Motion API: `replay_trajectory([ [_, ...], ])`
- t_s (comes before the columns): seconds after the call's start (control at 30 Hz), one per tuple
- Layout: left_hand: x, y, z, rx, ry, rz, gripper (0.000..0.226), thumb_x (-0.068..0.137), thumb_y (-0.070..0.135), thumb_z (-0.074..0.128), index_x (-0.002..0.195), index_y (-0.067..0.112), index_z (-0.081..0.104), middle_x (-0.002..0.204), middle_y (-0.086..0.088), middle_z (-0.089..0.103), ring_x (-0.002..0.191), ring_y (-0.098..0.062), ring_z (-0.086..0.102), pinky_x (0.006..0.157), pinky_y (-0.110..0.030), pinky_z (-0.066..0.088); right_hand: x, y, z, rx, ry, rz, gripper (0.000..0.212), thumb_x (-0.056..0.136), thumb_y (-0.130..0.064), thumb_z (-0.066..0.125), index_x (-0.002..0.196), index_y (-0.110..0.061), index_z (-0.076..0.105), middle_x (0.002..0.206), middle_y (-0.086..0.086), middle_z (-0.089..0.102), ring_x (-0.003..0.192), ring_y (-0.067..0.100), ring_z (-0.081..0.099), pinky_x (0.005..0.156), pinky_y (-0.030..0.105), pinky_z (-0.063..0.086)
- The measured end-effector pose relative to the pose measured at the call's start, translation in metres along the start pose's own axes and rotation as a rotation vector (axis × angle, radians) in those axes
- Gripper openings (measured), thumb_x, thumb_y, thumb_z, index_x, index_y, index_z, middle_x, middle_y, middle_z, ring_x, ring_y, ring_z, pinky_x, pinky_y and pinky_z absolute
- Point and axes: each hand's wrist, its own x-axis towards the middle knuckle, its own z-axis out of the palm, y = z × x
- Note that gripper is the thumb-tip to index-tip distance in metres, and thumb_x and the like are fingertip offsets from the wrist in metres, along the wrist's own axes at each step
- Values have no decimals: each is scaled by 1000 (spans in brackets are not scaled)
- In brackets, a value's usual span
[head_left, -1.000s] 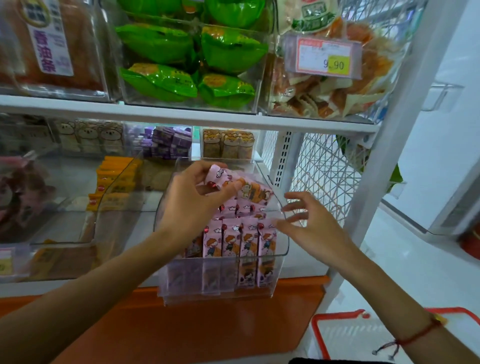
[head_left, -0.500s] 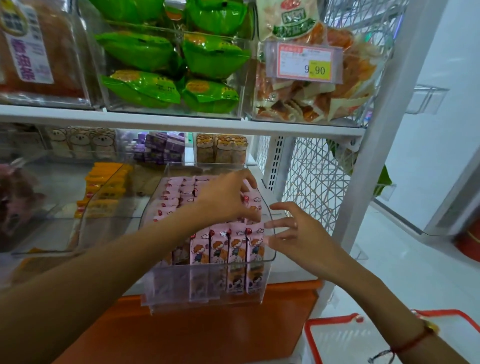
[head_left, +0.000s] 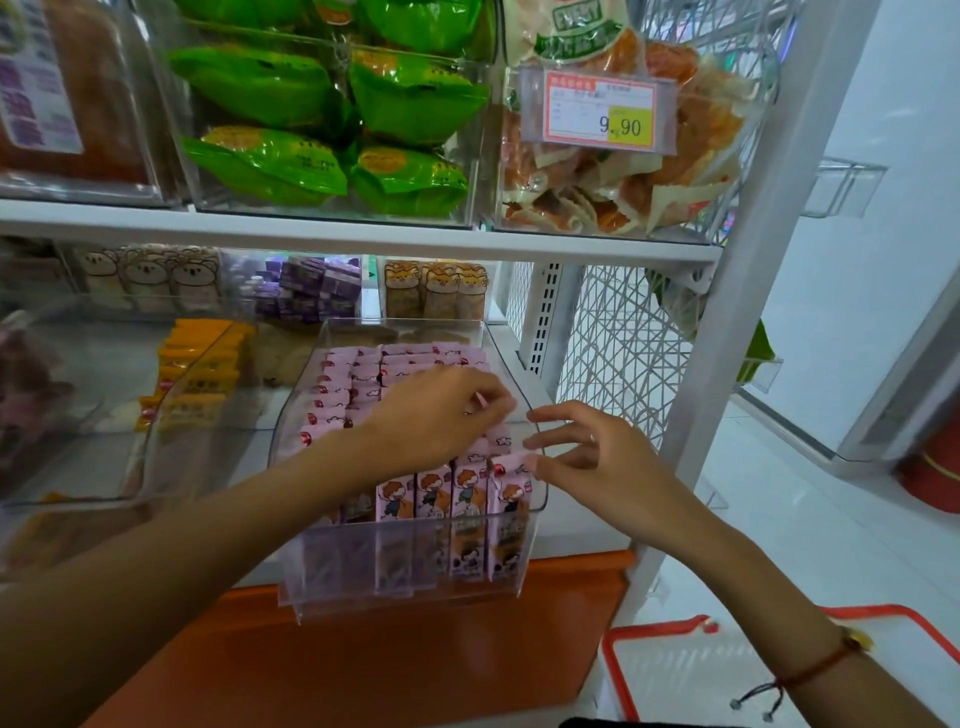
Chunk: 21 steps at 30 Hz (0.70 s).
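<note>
Pink snack packets (head_left: 415, 493) stand in rows inside clear bin (head_left: 405, 590), lower shelf (head_left: 576, 535). Risk: tugging one packet drags its neighbours, so the row tips or spills over the bin's low side. Left hand (head_left: 436, 415) fingers (head_left: 493, 402) curled, pinching a packet top near right wall. Right hand (head_left: 597, 462) fingers (head_left: 550, 415) spread loose, tips touching front-right packet.

Left hand (head_left: 436, 415) and right hand (head_left: 587, 460), two; visible front-row pink packets (head_left: 432, 493), four; price tag (head_left: 597, 111) at 1 o'clock, one.
</note>
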Motion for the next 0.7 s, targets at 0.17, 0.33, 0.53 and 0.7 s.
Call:
replay_trajectory([
  [0.17, -12, 7, -6, 37, -131, 97, 50, 76, 73, 47, 101, 36, 70, 94, 22, 61, 83, 9, 49, 66, -18, 39, 1, -2, 0, -173, -1, 7, 37, 82, -34, 69, 115, -37, 53, 91, -22, 64, 72, -6, 65, 66, 13, 52],
  [0.33, -8, 5, -3, 24, -179, 79, 36, 82, 46, 66, 114, 28, 66, 108, 13, 67, 87, 2, 52, 75, -20, 43, 2, -7, 0, -197, -39, 34, 49, 77, -28, 76, 120, -31, 52, 92, -19, 64, 73, 1, 66, 74, 26, 56],
  [0.53, -14, 10, 0, -10, 12, 28, 19, 89, 41, 58, 102, 29, 67, 103, 11, 65, 95, -4, 52, 85, -32, 48, 3, -17, 4, -245, 68, 25, 39, 91, -46, 52, 125, -29, 50, 92, -25, 53, 76, -12, 53, 59, 4, 37],
  [0.7, -32, 19, -25, -556, 393, -85, 13, 92, 24, 58, 102, 33, 61, 94, 21, 65, 91, 6, 61, 79, -12, 51, 5, -40, 11, -23, 362, -165, 29, 97, -38, 40, 119, -25, 55, 105, -12, 59, 98, -2, 55, 72, 2, 39],
])
